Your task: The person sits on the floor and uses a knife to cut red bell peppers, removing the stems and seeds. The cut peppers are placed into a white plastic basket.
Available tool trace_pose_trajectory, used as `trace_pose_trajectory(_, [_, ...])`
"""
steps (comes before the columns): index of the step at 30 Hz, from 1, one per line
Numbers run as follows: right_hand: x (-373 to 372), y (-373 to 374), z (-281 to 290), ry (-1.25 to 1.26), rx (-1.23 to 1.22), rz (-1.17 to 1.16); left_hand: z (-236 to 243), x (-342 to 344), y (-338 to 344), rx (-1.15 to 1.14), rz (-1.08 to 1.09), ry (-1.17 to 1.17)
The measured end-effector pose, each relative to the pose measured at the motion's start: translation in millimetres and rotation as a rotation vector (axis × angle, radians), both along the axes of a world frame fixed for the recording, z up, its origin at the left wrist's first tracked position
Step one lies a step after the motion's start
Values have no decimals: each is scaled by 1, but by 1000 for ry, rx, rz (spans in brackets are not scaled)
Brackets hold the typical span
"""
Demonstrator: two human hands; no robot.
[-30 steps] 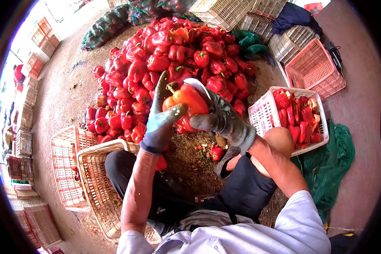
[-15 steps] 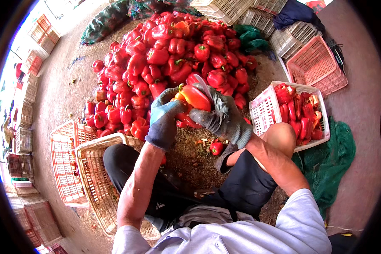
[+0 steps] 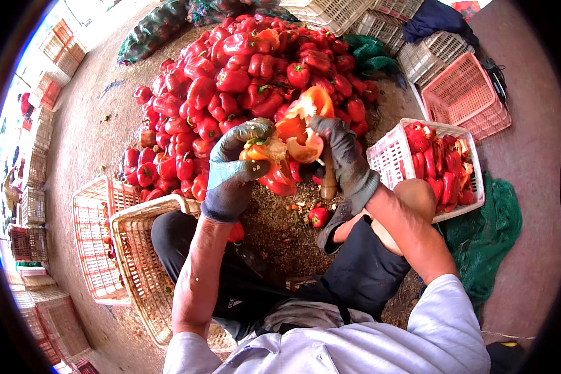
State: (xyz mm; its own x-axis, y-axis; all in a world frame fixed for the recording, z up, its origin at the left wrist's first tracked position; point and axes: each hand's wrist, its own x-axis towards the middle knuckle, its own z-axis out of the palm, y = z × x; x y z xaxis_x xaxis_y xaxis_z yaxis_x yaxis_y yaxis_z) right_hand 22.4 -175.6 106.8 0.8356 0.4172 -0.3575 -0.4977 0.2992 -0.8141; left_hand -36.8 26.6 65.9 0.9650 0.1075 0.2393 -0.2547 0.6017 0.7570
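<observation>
A bell pepper is split open between my gloved hands, above the near side of a big pile of red bell peppers [image 3: 230,81]. My left hand [image 3: 234,168] grips the stem-and-core part of the pepper [image 3: 268,151], with pale seeds showing. Closed on the hollow orange-red pepper shell [image 3: 313,103] is my right hand [image 3: 348,156]. A knife's wooden handle [image 3: 329,177] sticks down out of that same hand; its blade is hidden. Seeds cling to the left glove.
Right of my knee stands a white crate [image 3: 386,156] of cut red peppers. Two crates, one a tan basket [image 3: 128,249], stand at left. A pink crate [image 3: 461,93] and green netting [image 3: 492,230] lie further right. One small pepper [image 3: 318,217] sits on the littered floor.
The pepper, whole-looking before, is now pulled apart, its seeds and hollow inside exposed. My hands have moved apart, and the knife now points handle-down from my right hand.
</observation>
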Motion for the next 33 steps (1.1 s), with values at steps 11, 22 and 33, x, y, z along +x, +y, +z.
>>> trace_pose_trajectory(11, [6, -7, -7, -777, -432, -70, -2, 10, -17, 433, 167, 98])
trace_pose_trajectory(22, [6, 9, -10, -1113, -643, -104, -9, 23, -4, 1318, 774, -91])
trace_pose_trajectory(33, [3, 4, -4, -472, -272, -12, -25, 16, -1, 603, 364, -17])
